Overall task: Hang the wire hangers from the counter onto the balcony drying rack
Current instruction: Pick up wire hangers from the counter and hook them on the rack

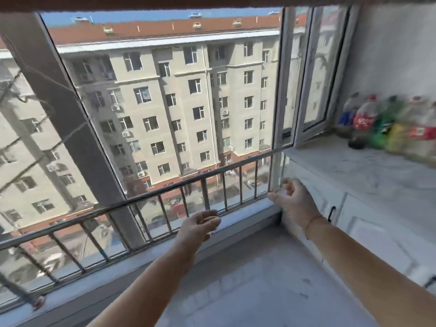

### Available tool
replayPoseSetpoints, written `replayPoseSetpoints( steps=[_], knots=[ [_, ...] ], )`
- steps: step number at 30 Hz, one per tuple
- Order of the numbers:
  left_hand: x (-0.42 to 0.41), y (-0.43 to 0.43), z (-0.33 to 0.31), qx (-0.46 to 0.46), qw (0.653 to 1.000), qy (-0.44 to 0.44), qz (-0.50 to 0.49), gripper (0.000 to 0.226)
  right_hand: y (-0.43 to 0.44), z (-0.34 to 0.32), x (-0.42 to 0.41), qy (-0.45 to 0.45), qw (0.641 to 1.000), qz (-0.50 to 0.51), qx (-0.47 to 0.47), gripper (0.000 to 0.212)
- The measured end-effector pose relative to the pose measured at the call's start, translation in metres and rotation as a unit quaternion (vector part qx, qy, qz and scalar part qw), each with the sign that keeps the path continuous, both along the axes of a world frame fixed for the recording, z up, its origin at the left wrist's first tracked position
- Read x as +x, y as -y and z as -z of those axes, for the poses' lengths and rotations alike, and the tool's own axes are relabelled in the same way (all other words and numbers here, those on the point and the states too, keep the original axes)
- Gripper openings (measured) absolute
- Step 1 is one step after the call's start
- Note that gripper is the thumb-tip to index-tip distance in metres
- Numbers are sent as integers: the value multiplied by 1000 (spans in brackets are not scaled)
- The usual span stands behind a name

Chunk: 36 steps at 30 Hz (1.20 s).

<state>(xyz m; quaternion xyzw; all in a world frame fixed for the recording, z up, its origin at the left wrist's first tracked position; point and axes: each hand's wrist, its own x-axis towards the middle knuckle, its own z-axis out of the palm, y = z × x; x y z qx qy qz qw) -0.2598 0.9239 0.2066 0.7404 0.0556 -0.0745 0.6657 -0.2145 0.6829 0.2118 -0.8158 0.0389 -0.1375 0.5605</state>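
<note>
Both the left hand (200, 224) and right hand (291, 199) hover empty with fingers loosely open near the railing (165, 191); no wire hangers show on the counter (358, 166), so I judge the next move is locating one.

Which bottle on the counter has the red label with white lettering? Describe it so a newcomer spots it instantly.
Find the pale marble-look counter right of the window. A row of plastic bottles stands along its back wall. The red-labelled clear plastic bottle is second from the window end, between a blue-labelled bottle and a green bottle; it has a red cap.
</note>
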Motion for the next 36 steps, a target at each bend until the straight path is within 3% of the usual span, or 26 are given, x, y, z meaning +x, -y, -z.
replayPoseSetpoints(
  steps=[18, 26, 36],
  knots=[
    [27, 379, 30, 13, 979, 7, 202, 34, 379, 47, -102, -71, 972, 223, -6, 49],
    [29, 483, 51, 32, 973, -21, 230, 35, 480, 72, -129, -105, 956, 272, 8, 29],
    [98, 590, 79, 41, 953, -32, 298, 27, 578, 117, -111, -141, 916, 374, 40, 21]
  ],
)
